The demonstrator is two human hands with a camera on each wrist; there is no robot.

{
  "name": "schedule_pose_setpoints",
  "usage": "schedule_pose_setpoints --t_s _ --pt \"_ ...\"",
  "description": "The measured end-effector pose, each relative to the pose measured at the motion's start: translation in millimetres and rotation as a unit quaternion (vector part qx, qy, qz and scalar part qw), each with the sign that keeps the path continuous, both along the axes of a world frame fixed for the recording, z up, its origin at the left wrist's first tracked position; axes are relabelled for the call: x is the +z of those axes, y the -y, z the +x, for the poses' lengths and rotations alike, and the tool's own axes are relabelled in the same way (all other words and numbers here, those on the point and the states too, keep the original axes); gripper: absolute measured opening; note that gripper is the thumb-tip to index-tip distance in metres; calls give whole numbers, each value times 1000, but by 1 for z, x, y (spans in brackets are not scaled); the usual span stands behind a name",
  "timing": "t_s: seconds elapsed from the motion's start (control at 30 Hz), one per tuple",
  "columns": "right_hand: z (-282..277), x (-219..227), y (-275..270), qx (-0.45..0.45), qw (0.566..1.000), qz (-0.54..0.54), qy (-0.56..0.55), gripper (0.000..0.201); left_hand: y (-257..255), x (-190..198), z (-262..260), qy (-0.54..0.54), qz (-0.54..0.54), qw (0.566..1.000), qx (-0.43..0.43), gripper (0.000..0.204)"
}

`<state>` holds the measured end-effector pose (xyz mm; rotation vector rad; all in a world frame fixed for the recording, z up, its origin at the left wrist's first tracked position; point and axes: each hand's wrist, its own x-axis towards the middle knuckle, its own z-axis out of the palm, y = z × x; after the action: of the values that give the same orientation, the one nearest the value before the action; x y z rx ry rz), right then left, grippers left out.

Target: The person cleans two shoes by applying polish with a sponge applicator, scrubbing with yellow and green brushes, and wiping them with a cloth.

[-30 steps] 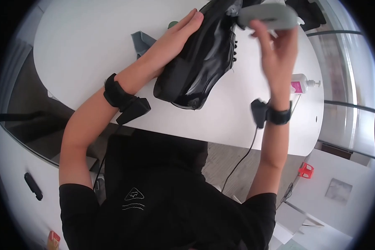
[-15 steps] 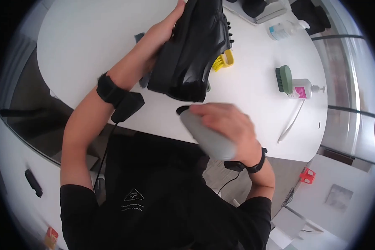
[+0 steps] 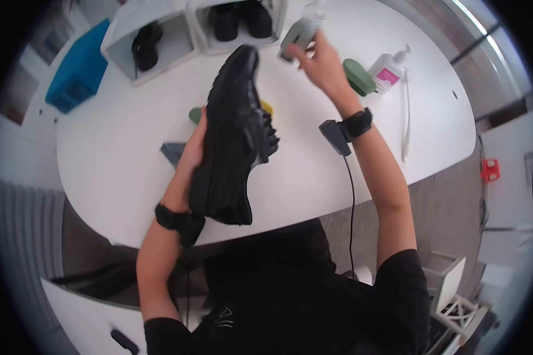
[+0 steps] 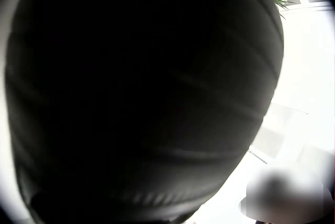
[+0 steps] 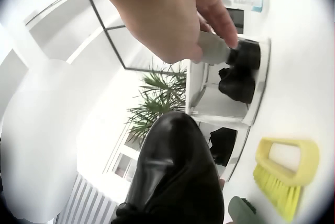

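In the head view a glossy black lace-up shoe is held over the table, its toe pointing to the far side. My left hand grips it from the left, with most of the fingers hidden behind it. Farther off and to the right, my right hand pinches a smooth grey hand-sized device with a dark end. The right wrist view shows the fingers round this grey body, apart from the shoe's toe. Dark shoe leather fills most of the left wrist view.
White boxes with black shoes stand at the back, beside a blue bin. Right of the hand are a green brush, a pink-labelled pump bottle and a thin white stick. A yellow brush lies beyond the shoe.
My right hand brought the grey device from the shoe's far end down to near the heel, then away to the far right. The shoe stays in my left hand, and the head view has shifted.
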<state>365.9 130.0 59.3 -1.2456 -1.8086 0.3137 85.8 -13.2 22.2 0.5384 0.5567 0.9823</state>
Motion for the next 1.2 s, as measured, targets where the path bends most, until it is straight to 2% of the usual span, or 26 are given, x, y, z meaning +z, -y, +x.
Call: schedule_pose_setpoints --t_s 0.07,0.1,0.13,0.17,0.2,0.27,0.3,0.37,0.43,0.47,0.5,0.53,0.57,0.63,0.7,0.73,0.8,0.83,0.87,0.9,0.93,1.07,1.13,1.2 --pt "12 -10 -1 -9 994 -109 -22 60 -1 12 3 17 20 1000 4 66" --pt "14 -17 7 -21 985 -172 -28 63 1 16 2 -6 15 999 35 65" --pt "19 -30 7 -8 976 -212 -51 67 4 17 1 -30 4 997 68 65" --pt "25 -37 9 6 965 -254 -73 72 2 16 0 -32 13 997 65 65" --pt "28 -35 15 5 966 -246 -77 72 0 11 -2 -24 11 997 77 68" --pt "30 -31 28 -10 947 -320 -20 82 -3 6 -5 -18 14 996 90 72" --pt "33 -40 32 -6 949 -314 -21 82 -2 6 -8 6 -5 997 75 76" --pt "38 -68 32 -67 983 -158 68 81 -4 1 -13 38 -18 996 78 81" --pt "35 -63 52 -68 987 -124 74 75 -9 -11 -17 29 -7 994 101 89" --pt "34 -57 64 -83 989 -98 71 69 -10 -13 -21 46 7 995 83 89" --pt "32 -50 72 -47 995 -27 79 62 -14 -18 -21 50 7 994 100 89" --pt "25 -40 79 -3 996 42 82 55 -19 -22 -21 74 25 994 79 90" --pt "14 -17 89 48 994 -33 88 53 -21 -22 -26 94 46 992 67 91" --pt "-15 35 120 157 966 -170 115 48 -15 -16 -31 91 -13 994 57 91" --pt "-40 53 148 293 917 -261 70 49 -20 -13 -24 159 -14 983 93 85" --pt "-54 54 151 310 907 -273 79 49 -21 -11 -26 163 3 982 98 86" --pt "-76 47 170 386 888 -233 90 51 -29 -28 -40 152 20 985 77 88" --pt "-87 44 173 379 894 -214 105 51 -32 -45 -49 135 34 989 48 88" --pt "-97 39 175 379 900 -194 98 46 -26 -54 -47 150 13 987 61 88" --pt "-109 38 170 376 909 -153 90 41 -32 -47 -50 164 38 983 75 88" --pt "-117 43 165 380 906 -156 98 41 -35 -40 -52 177 64 978 87 87" --pt "-134 60 146 363 917 -86 141 37 -32 -22 -55 201 81 970 114 86" --pt "-135 71 133 380 912 -36 150 35 -36 -14 -64 105 46 975 190 80" --pt "-139 78 119 367 915 -29 165 34 -48 -28 -75 17 71 968 242 67"
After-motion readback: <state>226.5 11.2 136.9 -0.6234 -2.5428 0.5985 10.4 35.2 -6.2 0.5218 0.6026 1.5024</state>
